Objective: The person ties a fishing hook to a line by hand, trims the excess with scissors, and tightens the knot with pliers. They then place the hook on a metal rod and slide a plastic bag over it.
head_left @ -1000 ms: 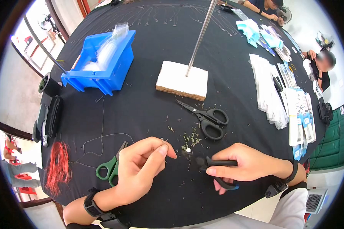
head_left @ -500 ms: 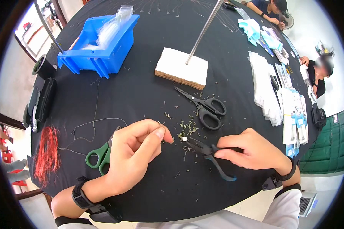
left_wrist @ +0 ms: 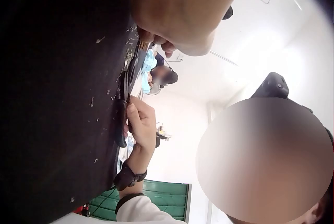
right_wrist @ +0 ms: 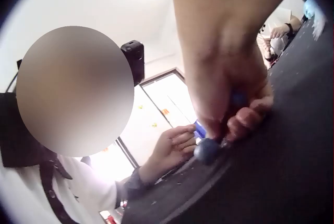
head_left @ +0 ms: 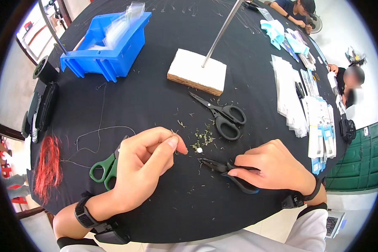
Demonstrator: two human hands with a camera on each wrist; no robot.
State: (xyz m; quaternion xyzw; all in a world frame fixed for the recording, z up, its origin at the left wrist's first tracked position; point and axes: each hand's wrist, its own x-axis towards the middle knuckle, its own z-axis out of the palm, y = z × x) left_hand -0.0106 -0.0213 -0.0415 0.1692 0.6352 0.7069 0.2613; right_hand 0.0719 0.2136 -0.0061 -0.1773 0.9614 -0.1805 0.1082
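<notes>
My left hand (head_left: 140, 168) pinches a tiny thin brownish piece (head_left: 175, 134) between thumb and forefinger; its kind is too small to tell. In my right hand (head_left: 277, 166) are black pliers (head_left: 216, 165) with blue-tipped handles, their jaws pointing left toward the pinched piece. A small white round bead (head_left: 199, 150) lies on the black cloth between the hands, just beyond the plier tips. Greenish clippings (head_left: 204, 136) are scattered behind it. Black scissors (head_left: 214, 108) rest farther back. Green-handled scissors (head_left: 110, 163) are partly hidden behind my left hand.
Red threads (head_left: 48, 168) and a loose grey line (head_left: 100, 126) lie at left, near a black spool (head_left: 46, 70). A blue bin (head_left: 107, 59) and a white block (head_left: 197, 69) with an upright metal rod stand farther back. Plastic packets (head_left: 287, 96) cover the right side.
The plier handles spread wide near the bead half a second ago; now they are closer together and the tips sit slightly nearer me. My left hand keeps its pinch. The head view shifted.
</notes>
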